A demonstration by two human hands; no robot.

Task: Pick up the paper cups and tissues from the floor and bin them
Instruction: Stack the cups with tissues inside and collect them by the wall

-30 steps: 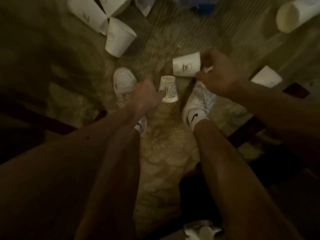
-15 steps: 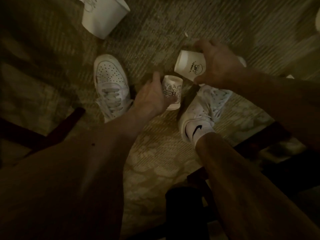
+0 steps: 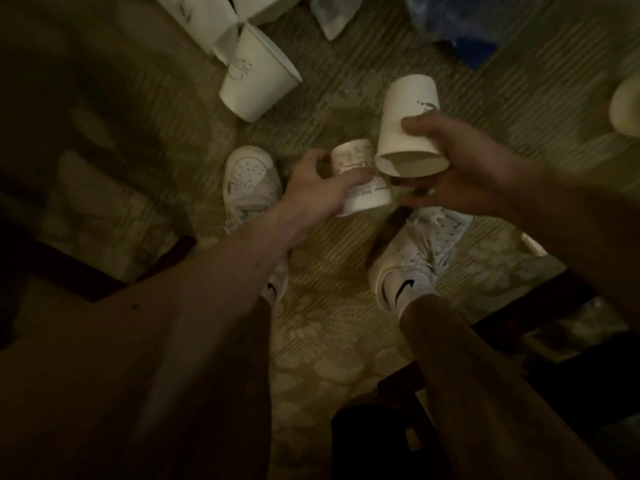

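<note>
We hold a cup in each hand over a dim carpet.

Our left hand (image 3: 318,188) curls its fingers round a small printed cup (image 3: 360,181), and our right hand (image 3: 460,178) grips a larger white cup (image 3: 405,133) near its rim, mouth tilted toward us. Both are held just above our white shoes (image 3: 249,178); we cannot tell whether the two cups touch. The room is dark, and the ribbed, patterned carpet (image 3: 329,306) fills the floor. On it, ahead to the left, a fallen cup (image 3: 256,84) lies on its side against more cups (image 3: 204,19), near a crumpled tissue (image 3: 332,15). Another cup's edge (image 3: 627,105) shows at far right. Something blue and crinkled (image 3: 467,26) sits at the top, too blurred for us to name. Dark wooden bars (image 3: 86,268) cross the carpet on both sides.
</note>
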